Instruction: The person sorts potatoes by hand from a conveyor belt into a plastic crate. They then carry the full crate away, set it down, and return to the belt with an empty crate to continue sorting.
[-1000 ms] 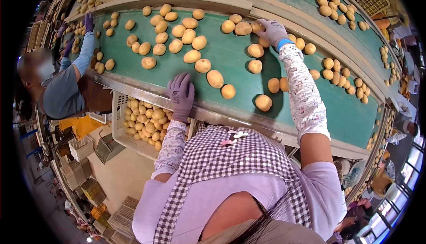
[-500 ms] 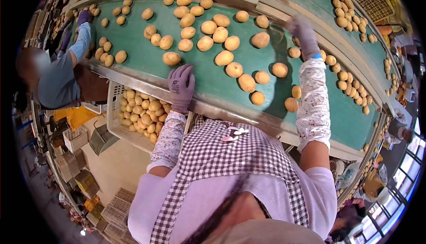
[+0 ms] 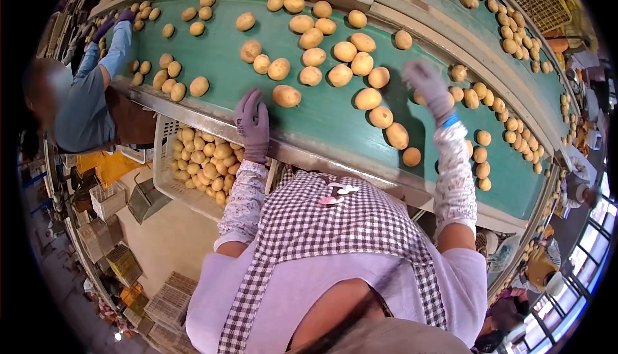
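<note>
My left hand (image 3: pixel 253 122), in a purple glove, rests open on the near metal edge of the green conveyor belt (image 3: pixel 225 58), fingers spread. A potato (image 3: pixel 286 96) lies just to its right. My right hand (image 3: pixel 427 86), in a grey glove, hovers blurred over the belt with fingers apart and nothing in it, close to potatoes (image 3: pixel 368 99) in the middle. Several more potatoes ride along the belt.
A white crate (image 3: pixel 168 190) full of potatoes stands below the belt edge at my left. A co-worker in blue (image 3: pixel 87 106) reaches onto the belt at far left. A second belt (image 3: pixel 489 19) with potatoes runs behind. Stacked crates sit on the floor.
My right hand has pulled back from the far belt edge toward the middle. My left hand stayed on the near edge. The potatoes have travelled along the belt.
</note>
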